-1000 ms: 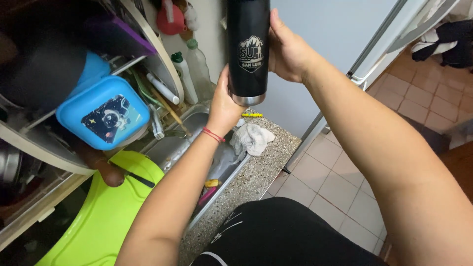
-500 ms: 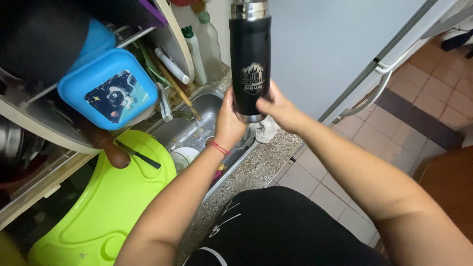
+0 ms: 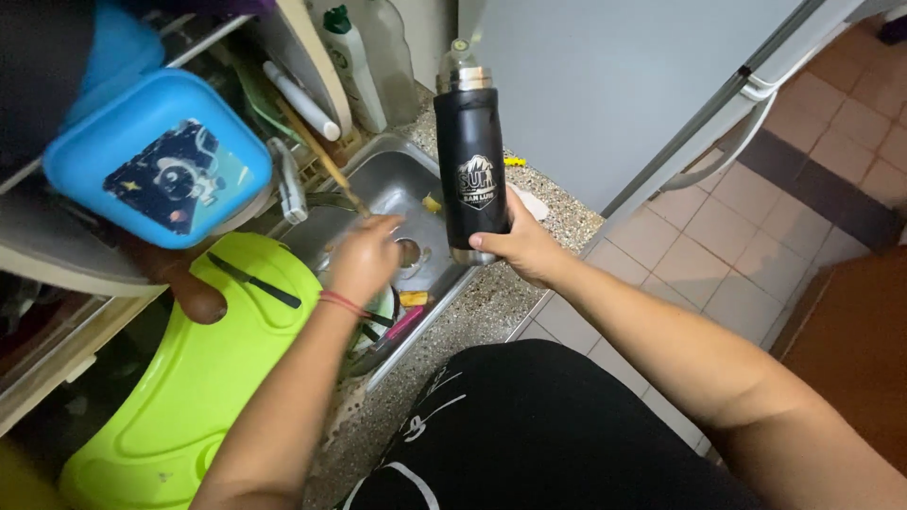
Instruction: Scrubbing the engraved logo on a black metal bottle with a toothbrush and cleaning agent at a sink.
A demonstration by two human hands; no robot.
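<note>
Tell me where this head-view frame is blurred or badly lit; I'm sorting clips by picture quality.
Head view: the left hand over the sink is smeared by motion blur; the right hand and the black bottle it holds are sharp; the left edge behind the blue lunch box falls into deep shadow; the refrigerator door is evenly lit, without glare.

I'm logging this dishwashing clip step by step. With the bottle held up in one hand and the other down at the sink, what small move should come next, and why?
Probably bring the black bottle down over the sink. The right hand holds it upright by its base, above the counter edge, while the left hand is blurred low over the sink basin, apparently empty, so washing would need the two brought together.
</note>
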